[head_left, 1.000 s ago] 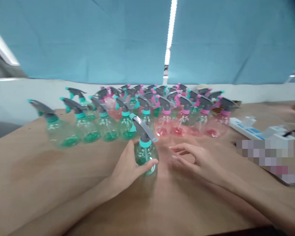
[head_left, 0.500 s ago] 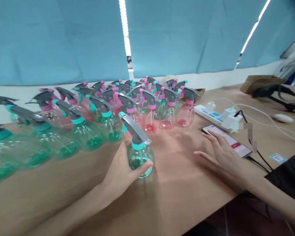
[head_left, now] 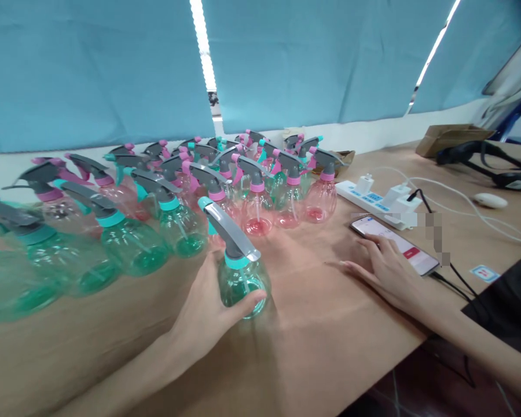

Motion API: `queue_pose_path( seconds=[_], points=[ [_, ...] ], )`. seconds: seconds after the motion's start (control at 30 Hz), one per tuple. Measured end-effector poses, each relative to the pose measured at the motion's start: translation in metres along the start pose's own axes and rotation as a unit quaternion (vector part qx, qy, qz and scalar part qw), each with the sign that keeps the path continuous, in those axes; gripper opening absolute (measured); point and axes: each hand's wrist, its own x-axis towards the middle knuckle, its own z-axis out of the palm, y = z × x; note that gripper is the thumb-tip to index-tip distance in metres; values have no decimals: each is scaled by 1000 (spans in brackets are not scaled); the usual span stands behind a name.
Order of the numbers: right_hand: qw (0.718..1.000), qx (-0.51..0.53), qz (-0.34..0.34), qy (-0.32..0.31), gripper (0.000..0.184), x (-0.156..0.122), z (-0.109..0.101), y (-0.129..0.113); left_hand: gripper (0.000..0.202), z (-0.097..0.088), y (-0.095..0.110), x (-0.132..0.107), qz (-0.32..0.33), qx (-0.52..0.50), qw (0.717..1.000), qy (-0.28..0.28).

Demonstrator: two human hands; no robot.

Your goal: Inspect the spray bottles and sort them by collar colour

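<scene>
Backdrop: blue fabric sheets (head_left: 295, 58) behind a brown tabletop (head_left: 304, 341).
Left hand (head_left: 206, 310): wrapped around a green trigger spray bottle (head_left: 245, 278) — palm along its left side, thumb across its front.
Right hand (head_left: 391, 275): relaxed, fingers loosely spread at the near edge of a smartphone (head_left: 403, 244); contact unclear.
Behind and leftward: rows of green and pink bottles (head_left: 257, 211).
Beyond the smartphone: white power strip (head_left: 360, 196).

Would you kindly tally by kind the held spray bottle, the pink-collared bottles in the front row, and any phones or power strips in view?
Spray bottle in the left hand: 1
Pink-collared front-row bottles: 4 (one partly behind the held one)
Phone: 1
Power strip: 1
Total: 7
</scene>
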Motion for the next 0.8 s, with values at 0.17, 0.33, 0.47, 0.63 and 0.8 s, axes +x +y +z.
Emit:
queue_pose_path(
  seconds=[0.17, 0.33, 0.47, 0.63, 0.8],
  points=[
    [1000, -4, -5, 2, 67, 4, -1, -3, 50, 4, 0, 4, 12, -9, 1000, -1],
    [999, -2, -38, 2, 62, 15, -10, -27, 52, 8, -6, 3, 29, -17, 999, -5],
    [985, 146, -93, -17, 48, 31, -34, -73, 59, 10, -8, -1, 56, -3, 998, 0],
    [866, 459, -114, -160, 74, 63, -63, -130, 61, 11, -6, -3, 57, -39, 998, -4],
    [766, 602, -121, -192, 75, 92, -75, -167, 63, 10, -8, -2, 58, -53, 997, -2]
  ],
)
